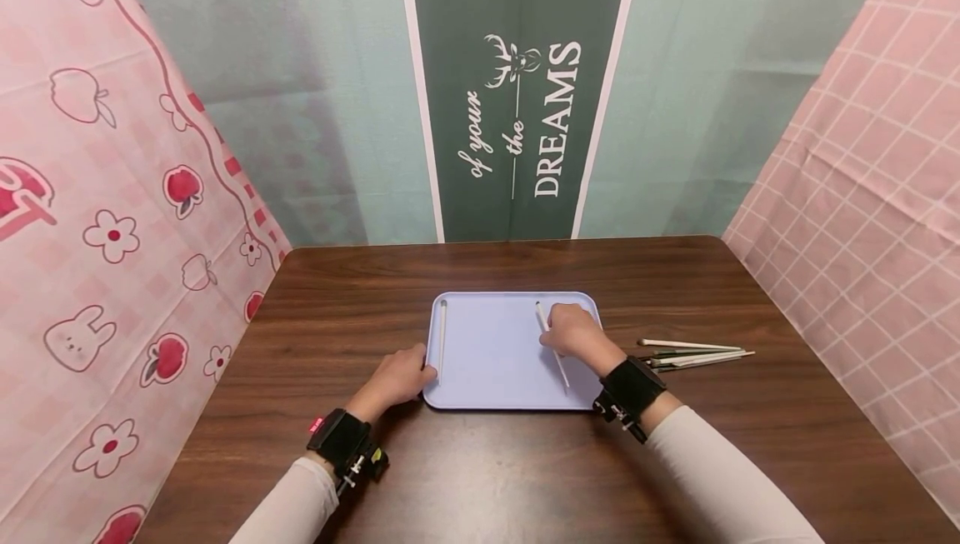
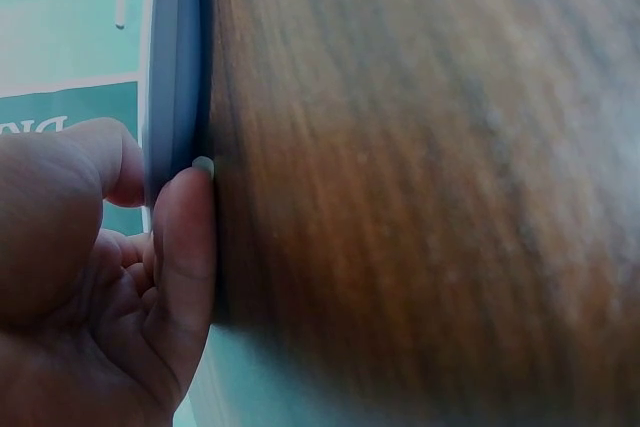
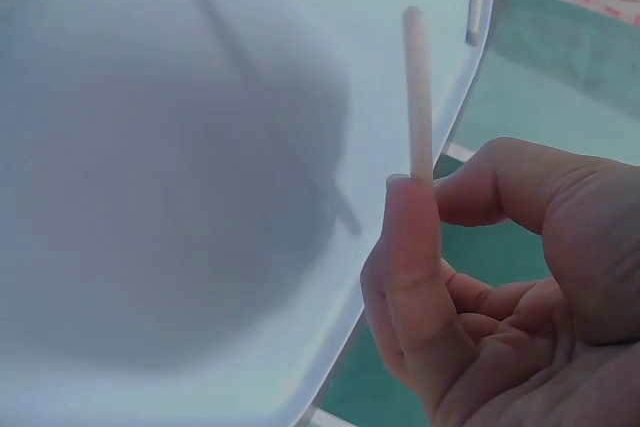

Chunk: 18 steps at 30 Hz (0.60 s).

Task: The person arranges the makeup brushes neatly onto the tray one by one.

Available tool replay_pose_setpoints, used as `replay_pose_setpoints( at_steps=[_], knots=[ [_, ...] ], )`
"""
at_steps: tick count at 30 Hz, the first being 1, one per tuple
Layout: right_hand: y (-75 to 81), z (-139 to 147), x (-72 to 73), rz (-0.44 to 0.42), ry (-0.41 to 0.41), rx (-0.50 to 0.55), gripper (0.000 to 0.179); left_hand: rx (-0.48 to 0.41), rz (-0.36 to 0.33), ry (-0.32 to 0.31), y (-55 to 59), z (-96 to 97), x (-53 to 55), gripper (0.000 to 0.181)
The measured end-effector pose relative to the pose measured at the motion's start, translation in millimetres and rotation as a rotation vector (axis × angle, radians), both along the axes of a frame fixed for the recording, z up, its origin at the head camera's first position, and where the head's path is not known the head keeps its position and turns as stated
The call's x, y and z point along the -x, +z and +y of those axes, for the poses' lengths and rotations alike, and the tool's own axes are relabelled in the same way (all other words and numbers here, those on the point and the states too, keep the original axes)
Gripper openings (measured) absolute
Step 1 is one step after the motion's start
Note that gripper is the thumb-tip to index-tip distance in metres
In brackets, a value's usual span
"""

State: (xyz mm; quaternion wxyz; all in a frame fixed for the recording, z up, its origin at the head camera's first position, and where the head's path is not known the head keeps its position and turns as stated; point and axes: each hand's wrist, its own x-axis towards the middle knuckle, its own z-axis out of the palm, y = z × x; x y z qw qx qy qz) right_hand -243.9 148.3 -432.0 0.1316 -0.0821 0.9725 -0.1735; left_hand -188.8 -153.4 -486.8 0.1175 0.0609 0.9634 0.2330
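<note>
A pale lavender tray point(image 1: 495, 356) lies on the wooden table. My left hand point(image 1: 399, 372) grips its left edge; in the left wrist view the thumb and a finger pinch the tray's rim point(image 2: 176, 67). Over the tray's right part, my right hand point(image 1: 572, 331) pinches a slim white brush point(image 1: 560, 367) with a dark tip pointing away from me. The right wrist view shows the brush's handle point(image 3: 419, 87) sticking out between thumb and fingers, its shadow on the tray. Another white brush point(image 1: 442, 340) with a greyish tip lies along the tray's left side.
To the right of the tray, a loose pile of several slim brushes point(image 1: 697, 357) lies on the wooden table point(image 1: 360, 294). A green curtain point(image 1: 337, 111) hangs behind the table, and pink printed cloths point(image 1: 150, 294) hang at both sides.
</note>
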Motion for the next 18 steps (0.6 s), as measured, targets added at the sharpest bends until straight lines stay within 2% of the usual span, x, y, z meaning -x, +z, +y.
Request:
replay_pose_setpoints(
  at_steps=[6,18],
  knots=[
    [-2.5,-16.9,2.8,-0.036,-0.03,0.016,0.031,0.002,-0.003,0.0,-1.2,-0.5,-0.1,0.018],
    [-2.5,-47.9,6.8,-0.021,-0.035,0.036,0.023,-0.009,-0.004,0.0,-0.6,-0.7,0.5,0.017]
  ],
)
